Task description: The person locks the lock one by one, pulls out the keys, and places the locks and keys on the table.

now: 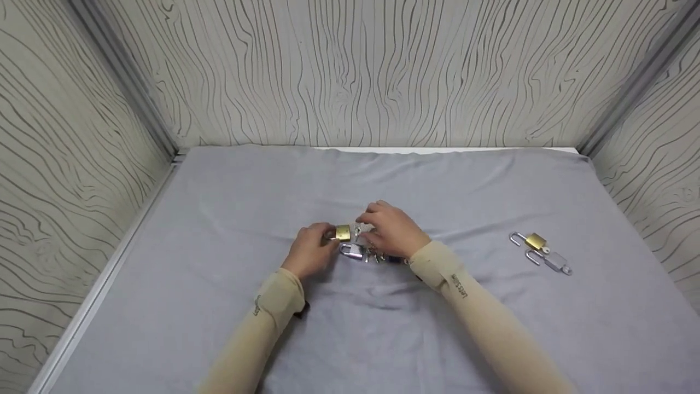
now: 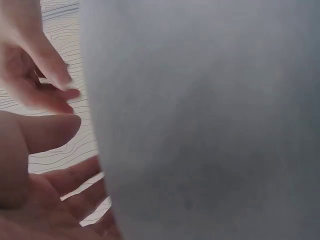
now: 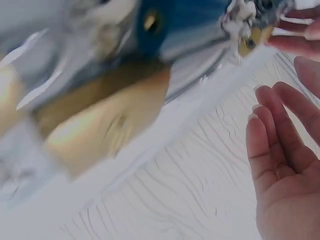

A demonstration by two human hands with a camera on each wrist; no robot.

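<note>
At the centre of the head view my left hand (image 1: pixel 311 250) holds a brass padlock (image 1: pixel 342 233) by its shackle end. The right wrist view also shows the left fingers against a brass lock (image 3: pixel 254 42). Beside it, my right hand (image 1: pixel 392 229) is lowered over small silvery keys (image 1: pixel 357 230), its fingers apart in the right wrist view with nothing seen between them. A silver padlock (image 1: pixel 353 251) lies just below the brass one. Past it are loose keys (image 1: pixel 375 255) and a dark-bodied lock (image 1: pixel 392 259), partly covered by the right hand.
Off to the right lie a second brass padlock (image 1: pixel 536 242) and a grey padlock (image 1: pixel 555 261), both with raised shackles and keys inserted. Grey cloth (image 1: pixel 219 219) covers the table. Wood-patterned panels (image 1: pixel 355 76) enclose its back and sides.
</note>
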